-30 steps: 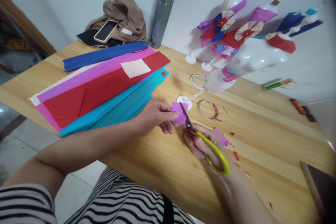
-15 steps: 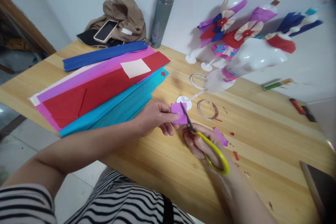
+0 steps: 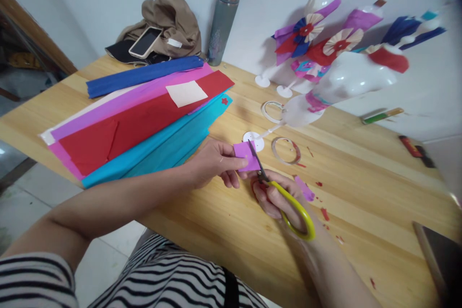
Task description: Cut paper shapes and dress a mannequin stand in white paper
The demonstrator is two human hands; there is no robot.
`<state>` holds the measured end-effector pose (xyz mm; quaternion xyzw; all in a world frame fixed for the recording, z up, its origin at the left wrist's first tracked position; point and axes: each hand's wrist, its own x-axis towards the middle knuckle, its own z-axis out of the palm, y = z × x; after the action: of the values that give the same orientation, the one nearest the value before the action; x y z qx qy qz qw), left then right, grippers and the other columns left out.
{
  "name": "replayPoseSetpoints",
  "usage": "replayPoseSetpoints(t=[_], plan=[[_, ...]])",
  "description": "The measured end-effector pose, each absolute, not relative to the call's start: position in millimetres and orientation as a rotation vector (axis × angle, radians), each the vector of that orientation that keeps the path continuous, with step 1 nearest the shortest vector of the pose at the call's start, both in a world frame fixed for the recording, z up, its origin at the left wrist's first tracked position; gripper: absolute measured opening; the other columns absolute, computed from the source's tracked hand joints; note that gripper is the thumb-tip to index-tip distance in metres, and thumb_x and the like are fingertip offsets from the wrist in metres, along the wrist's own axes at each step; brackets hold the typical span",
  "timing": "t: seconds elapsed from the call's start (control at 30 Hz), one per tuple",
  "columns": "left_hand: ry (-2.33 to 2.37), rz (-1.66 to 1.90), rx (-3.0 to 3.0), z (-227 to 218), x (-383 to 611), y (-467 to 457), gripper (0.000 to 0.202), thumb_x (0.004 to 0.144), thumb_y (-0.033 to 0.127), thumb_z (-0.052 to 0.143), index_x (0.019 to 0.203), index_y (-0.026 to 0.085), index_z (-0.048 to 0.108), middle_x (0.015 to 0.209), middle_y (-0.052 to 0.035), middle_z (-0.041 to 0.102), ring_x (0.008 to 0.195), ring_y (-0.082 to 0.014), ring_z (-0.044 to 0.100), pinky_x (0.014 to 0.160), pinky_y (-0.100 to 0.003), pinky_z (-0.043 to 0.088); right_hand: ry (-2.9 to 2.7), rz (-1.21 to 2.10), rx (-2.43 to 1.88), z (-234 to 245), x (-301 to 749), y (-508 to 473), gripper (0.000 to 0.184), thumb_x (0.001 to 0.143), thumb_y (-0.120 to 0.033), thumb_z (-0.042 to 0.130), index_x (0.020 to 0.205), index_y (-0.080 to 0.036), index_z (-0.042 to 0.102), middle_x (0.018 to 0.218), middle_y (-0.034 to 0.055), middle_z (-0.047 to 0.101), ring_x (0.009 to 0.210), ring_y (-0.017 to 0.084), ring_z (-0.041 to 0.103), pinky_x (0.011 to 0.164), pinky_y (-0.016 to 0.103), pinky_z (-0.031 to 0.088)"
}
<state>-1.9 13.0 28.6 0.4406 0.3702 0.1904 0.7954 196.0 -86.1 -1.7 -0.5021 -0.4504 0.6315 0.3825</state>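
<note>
Between the thumb and fingers of my left hand (image 3: 216, 161) is a small purple square of paper (image 3: 242, 150). My right hand (image 3: 272, 197) grips a pair of scissors (image 3: 298, 209) with yellow handles and dark blades. The blades lie along the right edge of the purple paper, pointing away from me. Whether they bite into the paper I cannot tell. A round white stand base (image 3: 258, 140) lies just behind the paper. To the right of my right hand is a purple paper scrap (image 3: 304, 187).
Red (image 3: 144, 118), blue (image 3: 144, 76) and turquoise (image 3: 166, 147) paper sheets lie at left, with a cream square (image 3: 186, 93) on top. Behind are a flask (image 3: 225, 19), a phone (image 3: 145, 42) and a cap. Decorated white mannequins (image 3: 361, 77) and tape rolls (image 3: 286, 150) stand or lie at right.
The purple paper has shifted and tilted slightly against the blades. Both hands keep nearly the same place and the same hold.
</note>
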Motion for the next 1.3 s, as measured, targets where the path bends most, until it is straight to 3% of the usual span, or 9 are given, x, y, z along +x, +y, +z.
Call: replayPoseSetpoints(t=[0.4, 0.6, 0.93, 1.3], plan=[[0.75, 0.404, 0.938, 22.3, -1.7, 13.0, 0.013, 0.083, 0.022, 0.07, 0.074, 0.011, 0.071, 0.068, -0.0023, 0.072, 0.045, -0.0091, 0.062, 0.045, -0.02, 0.045, -1.136, 1.577, -1.29, -1.0, 193.8, -85.9, 0.057, 0.08, -0.071, 0.075, 0.103, -0.019, 0.07, 0.062, -0.0051, 0.044, 0.047, 0.007, 0.02, 0.044, 0.028, 0.01], [0.758, 0.475, 0.972, 22.2, -5.9, 12.7, 0.027, 0.086, 0.037, 0.068, 0.077, 0.012, 0.07, 0.057, -0.0023, 0.067, 0.046, -0.0113, 0.063, 0.046, -0.02, 0.048, -1.115, 1.595, -1.308, -0.2, 194.6, -86.1, 0.054, 0.077, -0.072, 0.077, 0.09, -0.02, 0.069, 0.062, -0.005, 0.043, 0.047, 0.006, 0.019, 0.044, 0.027, 0.011], [0.888, 0.525, 1.137, 26.8, -2.8, 11.7, 0.029, 0.086, 0.027, 0.066, 0.06, 0.015, 0.063, 0.044, 0.0013, 0.058, 0.04, -0.008, 0.053, 0.042, -0.017, 0.038, -1.107, 1.599, -1.297, 2.4, 189.7, -85.4, 0.052, 0.075, -0.072, 0.079, 0.08, -0.022, 0.066, 0.064, -0.0034, 0.043, 0.048, 0.007, 0.019, 0.045, 0.028, 0.012], [0.84, 0.531, 1.113, 27.0, -4.2, 12.0, 0.021, 0.084, 0.023, 0.066, 0.066, 0.014, 0.067, 0.045, 0.0016, 0.06, 0.041, -0.0087, 0.056, 0.042, -0.017, 0.039, -1.093, 1.605, -1.306, 2.7, 190.3, -85.4, 0.053, 0.076, -0.072, 0.079, 0.078, -0.021, 0.064, 0.063, -0.004, 0.043, 0.048, 0.007, 0.019, 0.047, 0.029, 0.011]])
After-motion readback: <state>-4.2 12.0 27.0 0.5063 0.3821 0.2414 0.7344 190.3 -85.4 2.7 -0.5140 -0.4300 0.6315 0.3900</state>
